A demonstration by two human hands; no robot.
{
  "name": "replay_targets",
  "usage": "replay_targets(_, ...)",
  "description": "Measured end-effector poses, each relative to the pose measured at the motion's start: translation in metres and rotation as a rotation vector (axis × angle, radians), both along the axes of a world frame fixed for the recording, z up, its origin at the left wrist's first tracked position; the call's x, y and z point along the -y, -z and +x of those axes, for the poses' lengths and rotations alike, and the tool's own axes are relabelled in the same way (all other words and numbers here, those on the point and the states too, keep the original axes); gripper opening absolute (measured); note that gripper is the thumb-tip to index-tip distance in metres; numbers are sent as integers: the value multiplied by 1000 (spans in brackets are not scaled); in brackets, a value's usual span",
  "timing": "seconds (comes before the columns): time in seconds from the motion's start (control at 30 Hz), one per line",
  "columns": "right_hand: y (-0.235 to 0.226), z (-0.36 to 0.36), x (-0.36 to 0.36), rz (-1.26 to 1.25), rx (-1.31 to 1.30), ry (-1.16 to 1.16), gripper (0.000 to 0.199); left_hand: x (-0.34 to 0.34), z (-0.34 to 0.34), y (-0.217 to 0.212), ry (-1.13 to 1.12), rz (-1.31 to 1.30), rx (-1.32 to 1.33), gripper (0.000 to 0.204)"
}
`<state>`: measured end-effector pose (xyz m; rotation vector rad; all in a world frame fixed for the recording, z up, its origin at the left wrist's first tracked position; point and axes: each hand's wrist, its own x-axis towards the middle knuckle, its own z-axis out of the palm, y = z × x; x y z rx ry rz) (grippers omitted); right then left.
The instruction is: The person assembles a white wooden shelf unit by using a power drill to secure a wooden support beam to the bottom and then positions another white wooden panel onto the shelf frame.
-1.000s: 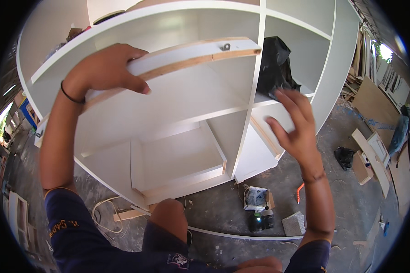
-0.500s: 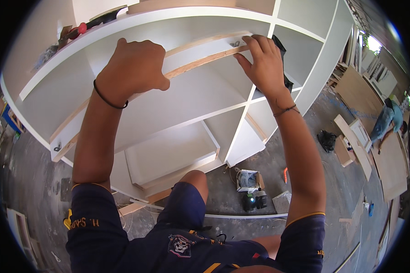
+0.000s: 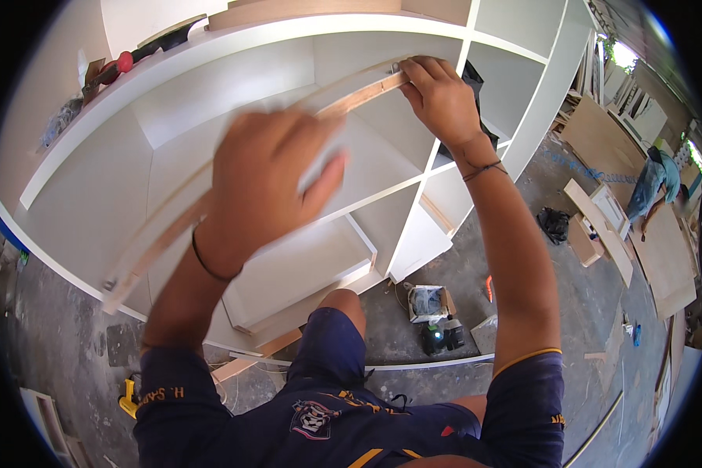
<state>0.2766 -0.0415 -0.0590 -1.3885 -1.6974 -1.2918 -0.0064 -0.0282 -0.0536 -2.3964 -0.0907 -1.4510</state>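
A long, narrow white panel with bare-wood edges (image 3: 370, 92) slants across the front of a white cabinet (image 3: 288, 204). My right hand (image 3: 442, 97) is closed on its far right end, thumb below and fingers above, beside a small metal fitting (image 3: 395, 69). My left hand (image 3: 269, 175) is over the panel's middle, smeared by motion, with the thumb standing away from the palm. Whether its fingers grip the panel is hidden. The panel's lower left end, also blurred, carries another small fitting (image 3: 109, 285) near the cabinet's left edge.
Hand tools (image 3: 136, 58) lie on the cabinet's top edge at the left. A black bag (image 3: 473, 78) is in a right compartment. On the floor stand a small open box (image 3: 427, 303) and a dark power tool (image 3: 437, 337). Another person (image 3: 657, 183) bends over boards at far right.
My left hand has moved right and toward me, now blurred. The panel's left end has swung nearer to me and slightly right. My right hand stays at the right end, shifted slightly left.
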Motion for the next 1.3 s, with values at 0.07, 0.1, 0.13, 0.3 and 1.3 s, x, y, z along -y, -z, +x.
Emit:
replay_targets(0.07, 3, -1, -5, -1, 23, -18, 24, -1, -18, 45, 265, -293, -43, 16)
replay_targets(0.1, 6, -2, -8, 3, 32, -24, 24, 2, -29, 62, 286, -599, -139, 15)
replay_targets(0.13, 10, -4, -10, 1, 44, -29, 24, 1, -35, 82, 286, -740, -96, 17)
replay_targets(0.3, 11, -1, -6, -5, 1, 19, 24, -17, -56, 124, 250, -1209, 281, 32)
replay_targets(1.3, -1, 4, 0, -168, -139, -32, 25, -70, -49, 102, 764, -1290, 658, 45)
